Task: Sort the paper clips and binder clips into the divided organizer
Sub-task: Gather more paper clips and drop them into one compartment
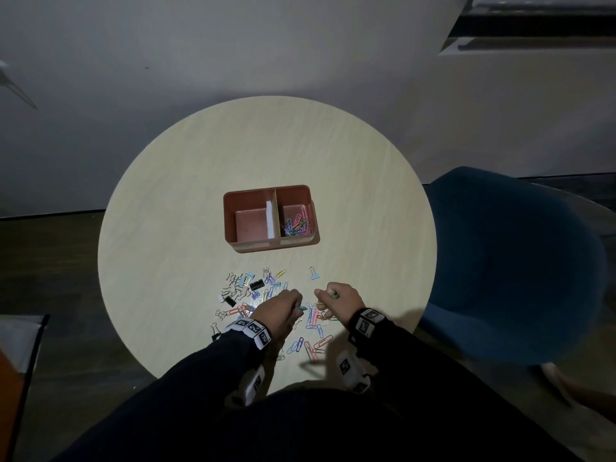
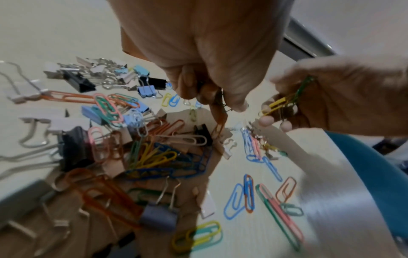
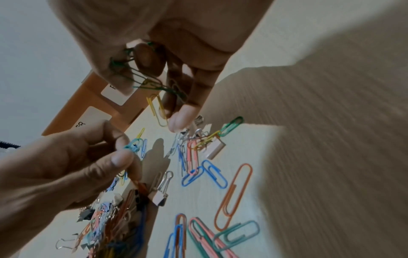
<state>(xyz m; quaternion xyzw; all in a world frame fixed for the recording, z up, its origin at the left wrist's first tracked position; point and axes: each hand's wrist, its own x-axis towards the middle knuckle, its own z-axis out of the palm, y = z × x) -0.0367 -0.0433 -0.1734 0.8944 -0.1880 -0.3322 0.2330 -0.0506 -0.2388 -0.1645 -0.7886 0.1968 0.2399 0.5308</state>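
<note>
A: Both hands are over the pile; the left hand (image 1: 279,308) pinches a teal and an orange paper clip, while the right hand (image 1: 340,299) clutches a bunch of paper clips (image 2: 284,101).

B: And the organizer (image 1: 270,218)?

A: Farther back on the surface (image 1: 200,195); right compartment has paper clips, left looks bare; binder clips (image 1: 248,285) untouched, so most sorting remains.

Round table (image 1: 186,201): organizer (image 1: 233,225), scattered clips (image 1: 256,288)
</note>
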